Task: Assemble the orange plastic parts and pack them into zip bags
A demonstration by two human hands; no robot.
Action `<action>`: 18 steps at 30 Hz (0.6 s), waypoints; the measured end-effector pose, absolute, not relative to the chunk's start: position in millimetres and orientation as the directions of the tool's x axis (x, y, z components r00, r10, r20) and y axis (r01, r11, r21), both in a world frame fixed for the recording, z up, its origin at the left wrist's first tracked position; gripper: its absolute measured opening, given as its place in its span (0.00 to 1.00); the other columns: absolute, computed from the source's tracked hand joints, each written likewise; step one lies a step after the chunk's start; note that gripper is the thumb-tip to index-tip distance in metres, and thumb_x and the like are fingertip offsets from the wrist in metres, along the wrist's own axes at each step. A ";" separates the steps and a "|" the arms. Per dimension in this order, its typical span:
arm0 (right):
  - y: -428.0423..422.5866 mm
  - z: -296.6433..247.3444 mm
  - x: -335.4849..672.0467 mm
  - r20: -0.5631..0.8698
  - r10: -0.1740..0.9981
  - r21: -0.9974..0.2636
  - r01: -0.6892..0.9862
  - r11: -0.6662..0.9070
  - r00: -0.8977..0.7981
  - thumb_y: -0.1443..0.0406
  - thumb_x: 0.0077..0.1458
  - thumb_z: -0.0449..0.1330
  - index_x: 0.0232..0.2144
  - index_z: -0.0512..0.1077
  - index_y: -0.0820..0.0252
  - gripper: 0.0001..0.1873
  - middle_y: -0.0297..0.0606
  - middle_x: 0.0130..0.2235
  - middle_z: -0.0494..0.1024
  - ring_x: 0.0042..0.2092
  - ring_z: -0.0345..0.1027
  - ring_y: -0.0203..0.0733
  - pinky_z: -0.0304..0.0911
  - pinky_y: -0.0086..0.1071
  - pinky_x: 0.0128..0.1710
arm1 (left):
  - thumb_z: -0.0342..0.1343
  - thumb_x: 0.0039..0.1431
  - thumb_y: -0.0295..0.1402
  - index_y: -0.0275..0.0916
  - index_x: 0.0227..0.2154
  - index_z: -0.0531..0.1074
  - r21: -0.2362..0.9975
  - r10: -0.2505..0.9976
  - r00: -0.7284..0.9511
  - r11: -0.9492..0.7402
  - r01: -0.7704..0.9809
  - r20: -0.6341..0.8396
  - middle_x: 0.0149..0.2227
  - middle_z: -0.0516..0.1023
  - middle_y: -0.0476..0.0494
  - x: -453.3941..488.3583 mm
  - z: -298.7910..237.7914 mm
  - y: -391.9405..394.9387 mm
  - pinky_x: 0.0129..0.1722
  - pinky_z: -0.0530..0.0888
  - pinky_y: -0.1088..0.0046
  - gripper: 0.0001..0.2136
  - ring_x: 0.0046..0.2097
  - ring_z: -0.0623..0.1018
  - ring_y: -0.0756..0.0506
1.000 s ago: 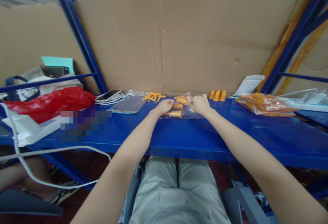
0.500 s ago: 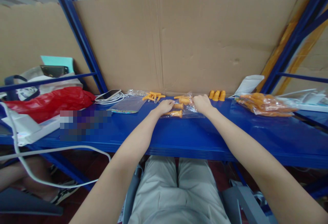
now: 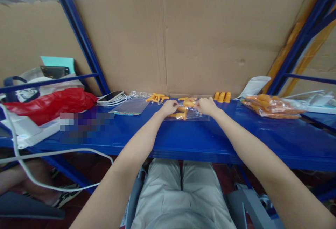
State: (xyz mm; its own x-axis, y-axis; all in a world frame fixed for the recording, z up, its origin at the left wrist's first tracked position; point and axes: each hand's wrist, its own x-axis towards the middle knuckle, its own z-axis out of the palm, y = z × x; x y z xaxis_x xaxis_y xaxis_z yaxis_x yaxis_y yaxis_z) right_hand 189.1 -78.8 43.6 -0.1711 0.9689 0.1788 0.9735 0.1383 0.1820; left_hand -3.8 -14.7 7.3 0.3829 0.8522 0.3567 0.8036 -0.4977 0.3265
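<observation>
On shelf [image 3: 194,136]; L hand [image 3: 168,107], R hand [image 3: 207,106] grip bag [image 3: 193,114]

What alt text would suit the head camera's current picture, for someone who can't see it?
Someone's left hand and right hand grip a clear bag with orange pieces on a blue table. Three orange caps stand to the right, before a cardboard wall.

Three upright orange caps [image 3: 221,97], one phone [image 3: 111,97] and one red bag [image 3: 54,104] are counted; amid the clear plastic [image 3: 197,116], at least three orange pieces [image 3: 180,116] are made out.
</observation>
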 end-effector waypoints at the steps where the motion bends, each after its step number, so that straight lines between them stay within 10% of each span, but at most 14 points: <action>1: -78.1 42.5 189.1 0.173 0.969 0.177 0.973 0.146 -0.177 0.62 0.64 0.50 0.47 0.77 0.65 0.19 0.56 0.47 0.80 0.54 0.71 0.55 0.55 0.44 0.51 | 0.52 0.60 0.28 0.35 0.38 0.80 0.324 0.853 0.371 -0.491 0.809 0.366 0.42 0.82 0.40 -3.5 7.5 -14.6 0.47 0.73 0.71 0.11 0.45 0.79 0.43; 8: -72.9 31.3 184.5 0.196 0.942 0.076 0.962 0.262 -0.272 0.64 0.64 0.50 0.44 0.79 0.59 0.18 0.51 0.47 0.80 0.53 0.71 0.57 0.56 0.48 0.51 | 0.53 0.58 0.25 0.35 0.31 0.78 0.335 0.844 0.327 -0.483 0.809 0.426 0.36 0.82 0.41 -2.2 6.6 -14.2 0.43 0.74 0.71 0.08 0.40 0.79 0.44; 18: -21.7 -8.7 196.1 0.454 0.828 -0.389 0.763 0.517 -0.330 0.73 0.52 0.58 0.40 0.80 0.59 0.15 0.43 0.47 0.80 0.49 0.73 0.49 0.67 0.42 0.50 | 0.53 0.60 0.25 0.36 0.36 0.76 0.383 0.847 0.284 -0.470 0.795 0.448 0.41 0.81 0.41 -3.3 1.6 -11.4 0.48 0.73 0.70 0.07 0.44 0.79 0.44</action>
State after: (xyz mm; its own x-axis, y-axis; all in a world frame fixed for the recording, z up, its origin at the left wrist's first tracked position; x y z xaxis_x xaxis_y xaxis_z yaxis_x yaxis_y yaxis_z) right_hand 196.1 -21.7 -8.7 -0.3296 0.8275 0.4544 0.7626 0.5171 -0.3886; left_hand -3.3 -11.4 1.6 0.2844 0.8474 0.4484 0.7955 -0.4697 0.3829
